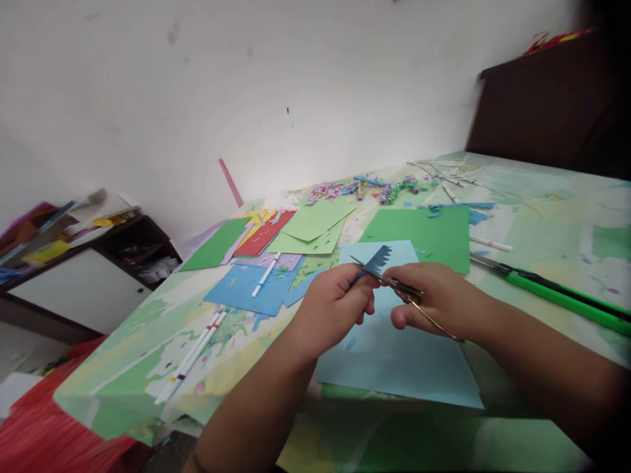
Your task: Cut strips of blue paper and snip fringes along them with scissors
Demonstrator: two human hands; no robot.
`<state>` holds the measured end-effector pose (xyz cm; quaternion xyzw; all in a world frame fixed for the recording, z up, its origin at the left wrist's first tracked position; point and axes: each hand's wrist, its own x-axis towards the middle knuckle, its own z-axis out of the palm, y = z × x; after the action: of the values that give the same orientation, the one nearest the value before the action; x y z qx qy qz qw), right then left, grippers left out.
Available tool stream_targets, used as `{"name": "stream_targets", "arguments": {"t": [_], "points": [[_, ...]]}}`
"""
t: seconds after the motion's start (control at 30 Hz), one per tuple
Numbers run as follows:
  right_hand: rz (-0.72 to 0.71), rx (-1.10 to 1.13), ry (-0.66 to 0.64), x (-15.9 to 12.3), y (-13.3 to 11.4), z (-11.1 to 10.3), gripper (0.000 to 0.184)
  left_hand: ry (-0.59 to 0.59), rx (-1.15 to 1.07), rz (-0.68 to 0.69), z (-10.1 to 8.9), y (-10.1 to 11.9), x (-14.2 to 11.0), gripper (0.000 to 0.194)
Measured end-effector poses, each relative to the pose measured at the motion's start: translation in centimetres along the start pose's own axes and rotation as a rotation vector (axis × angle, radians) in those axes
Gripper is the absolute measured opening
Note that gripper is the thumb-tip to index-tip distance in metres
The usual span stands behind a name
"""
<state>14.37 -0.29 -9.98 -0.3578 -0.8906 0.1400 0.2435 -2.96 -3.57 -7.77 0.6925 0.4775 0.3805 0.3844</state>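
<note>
My left hand [340,299] pinches a small dark blue strip of paper [378,259], whose upper edge is cut into a row of pointed fringes. Gold-handled scissors [407,289] are gripped in my right hand [438,299], with their blades at the strip close to my left fingers. Part of the blades is hidden behind the strip and fingers. Both hands are held above a light blue sheet [399,361] near the table's front edge. Behind it lies a green sheet [419,230] with blue scraps on it.
A green-handled cutter [566,292] lies at right. White markers [197,351], a blue sheet [251,289], a red sheet [266,234] and light green sheets [315,223] spread leftward. Curled paper pieces [389,190] sit by the wall. A low cabinet [83,289] stands left of the table.
</note>
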Motion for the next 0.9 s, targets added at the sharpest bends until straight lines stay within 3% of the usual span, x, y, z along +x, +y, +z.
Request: {"name": "stream_targets", "arguments": {"t": [0.17, 0.37, 0.6, 0.9], "points": [[-0.024, -0.014, 0.053, -0.08, 0.09, -0.10, 0.059, 0.013, -0.049, -0.039, 0.01, 0.50, -0.20, 0.014], [0.029, -0.048, 0.056, -0.05, -0.02, -0.31, 0.053, 0.018, -0.166, -0.077, 0.06, 0.65, -0.03, 0.015], [0.047, -0.048, 0.011, 0.15, -0.17, -0.35, 0.036, 0.037, -0.034, 0.014, 0.10, 0.45, -0.06, 0.025], [0.027, -0.068, -0.039, 0.02, -0.32, -0.35, 0.032, 0.069, 0.053, 0.032, 0.04, 0.26, -0.02, 0.028]]}}
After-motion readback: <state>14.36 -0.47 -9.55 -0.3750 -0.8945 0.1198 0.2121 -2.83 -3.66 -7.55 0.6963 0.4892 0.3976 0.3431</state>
